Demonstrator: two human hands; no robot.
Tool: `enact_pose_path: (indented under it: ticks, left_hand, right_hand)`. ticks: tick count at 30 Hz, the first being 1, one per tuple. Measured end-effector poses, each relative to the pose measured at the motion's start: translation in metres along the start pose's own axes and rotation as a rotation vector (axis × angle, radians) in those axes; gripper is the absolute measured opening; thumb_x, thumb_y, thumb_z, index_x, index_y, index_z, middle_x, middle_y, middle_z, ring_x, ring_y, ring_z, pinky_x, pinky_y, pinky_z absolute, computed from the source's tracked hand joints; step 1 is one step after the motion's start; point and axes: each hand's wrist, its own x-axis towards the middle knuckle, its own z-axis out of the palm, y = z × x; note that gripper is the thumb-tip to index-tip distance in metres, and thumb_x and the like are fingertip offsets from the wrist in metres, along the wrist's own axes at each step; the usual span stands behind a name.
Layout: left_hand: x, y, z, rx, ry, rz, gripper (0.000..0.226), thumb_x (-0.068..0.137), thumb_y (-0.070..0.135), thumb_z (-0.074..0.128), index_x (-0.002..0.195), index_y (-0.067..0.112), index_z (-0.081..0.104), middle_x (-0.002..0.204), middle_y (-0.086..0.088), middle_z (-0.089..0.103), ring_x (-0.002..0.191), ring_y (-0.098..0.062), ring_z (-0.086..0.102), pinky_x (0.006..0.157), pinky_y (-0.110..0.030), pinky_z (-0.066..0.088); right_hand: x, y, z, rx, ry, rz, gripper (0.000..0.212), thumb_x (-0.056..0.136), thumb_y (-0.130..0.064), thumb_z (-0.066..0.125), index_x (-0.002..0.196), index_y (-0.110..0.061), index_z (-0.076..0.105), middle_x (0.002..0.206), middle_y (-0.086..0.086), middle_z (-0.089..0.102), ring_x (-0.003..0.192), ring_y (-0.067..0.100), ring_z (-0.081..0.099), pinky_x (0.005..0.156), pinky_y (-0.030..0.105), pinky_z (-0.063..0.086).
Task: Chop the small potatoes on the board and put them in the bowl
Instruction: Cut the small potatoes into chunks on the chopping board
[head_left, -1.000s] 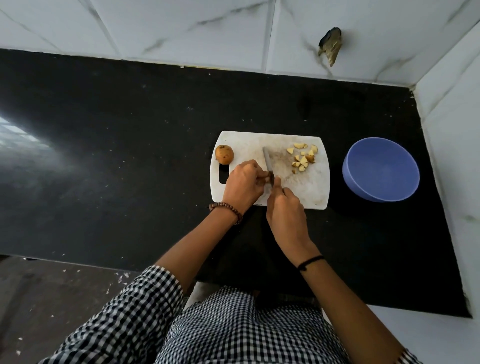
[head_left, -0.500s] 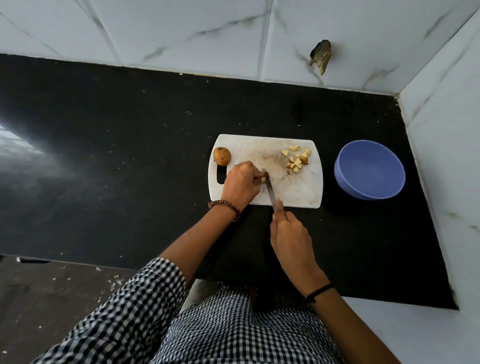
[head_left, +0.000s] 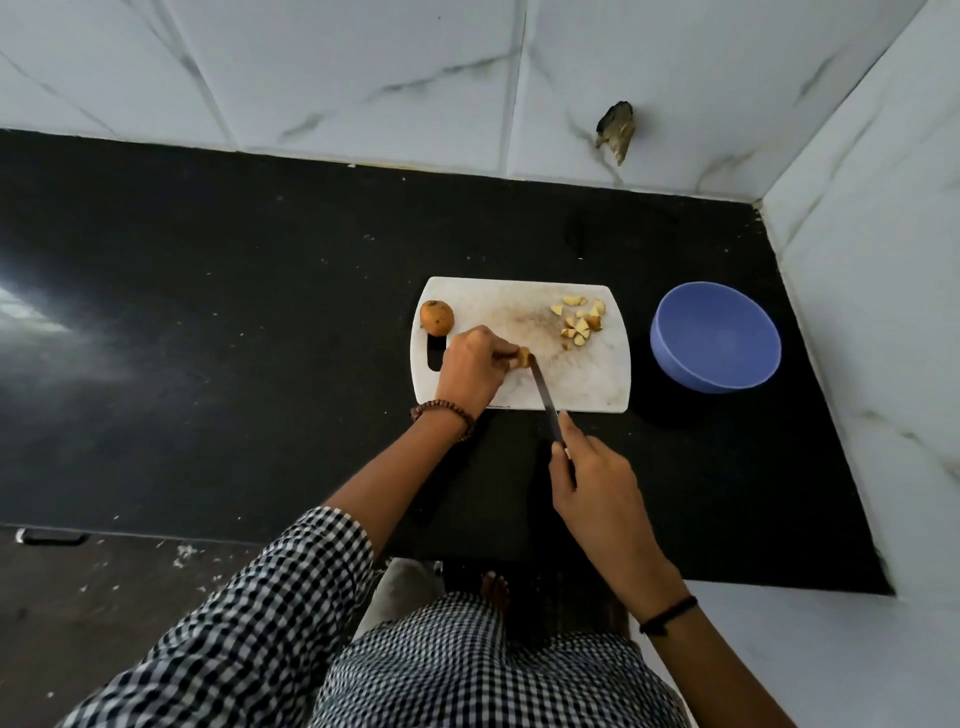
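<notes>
- While the left hand (head_left: 470, 371) pinched a part-cut potato (head_left: 523, 357) near the middle of the white board (head_left: 597, 384), its fingers curled over it, the right hand (head_left: 592, 478) gripped the handle of a knife (head_left: 543, 392). Its forefinger lay along the spine, and the blade tip met the potato's right side.
- Part-cut potato: judged small, light, firm and round-backed, with a cut face likely wet and slippery. It was best held from above on the skin side, fingertips tucked back from the blade.
- Whole potato (head_left: 436, 317): sat at the board's far left corner, just beyond the handle slot, skin on, uncut. It was judged apt to roll until halved.
- Chopped pieces (head_left: 579, 323): lay in a loose heap at the board's far right, pale flesh with skin edges. They were judged light and easily scattered, so better swept together with the blade or a cupped hand than picked up singly.
- Bowl (head_left: 717, 338): blue, it stood on the black counter (head_left: 260, 338) just right of the board, not touching it. No pieces showed inside.
</notes>
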Motion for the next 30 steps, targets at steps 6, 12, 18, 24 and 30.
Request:
enact_pose_path:
  ticks: [6,12,18,24,30]
  left_hand:
    - [-0.003,-0.004,0.0,-0.04,0.04,-0.042,0.011,0.077,0.018,0.079,0.084,0.011,0.077,0.088,0.0,0.068,0.076,-0.01,0.062,0.071,-0.024,0.054]
    - [-0.003,-0.004,0.002,-0.061,0.036,-0.049,0.009,0.077,0.014,0.079,0.083,0.008,0.076,0.088,-0.001,0.067,0.074,-0.01,0.062,0.07,-0.024,0.055]
    - [-0.002,-0.003,0.003,-0.063,0.04,-0.068,0.011,0.078,0.016,0.078,0.082,0.007,0.075,0.087,-0.001,0.066,0.068,-0.005,0.058,0.065,-0.015,0.05]
    - [-0.001,-0.003,0.005,-0.052,0.043,-0.084,0.011,0.079,0.016,0.077,0.082,0.005,0.075,0.088,-0.002,0.067,0.074,-0.013,0.063,0.069,-0.027,0.056]
    - [-0.001,-0.003,0.005,-0.039,0.048,-0.082,0.009,0.079,0.015,0.077,0.082,0.006,0.075,0.088,-0.002,0.067,0.075,-0.013,0.064,0.07,-0.026,0.055]
  right_hand:
    - [0.029,-0.003,0.001,0.058,0.093,-0.092,0.046,0.104,-0.025,0.047,0.147,-0.01,0.045,0.1,0.006,0.064,0.088,0.017,0.062,0.076,0.039,0.057]
    - [0.051,-0.009,0.008,0.019,0.059,-0.13,0.045,0.103,-0.024,0.047,0.146,-0.01,0.046,0.095,0.007,0.063,0.084,0.018,0.062,0.075,0.039,0.057]
    - [0.057,-0.008,0.015,-0.057,0.019,-0.136,0.048,0.104,-0.023,0.045,0.149,-0.009,0.041,0.094,0.009,0.062,0.082,0.021,0.062,0.072,0.037,0.056]
    - [0.054,-0.01,0.02,-0.223,-0.034,-0.119,0.053,0.104,-0.021,0.046,0.153,-0.009,0.032,0.101,0.008,0.06,0.079,0.019,0.061,0.069,0.034,0.056]
    - [0.054,-0.01,0.024,-0.237,-0.035,-0.113,0.054,0.103,-0.018,0.047,0.154,-0.007,0.031,0.104,0.011,0.059,0.077,0.024,0.062,0.067,0.037,0.056]
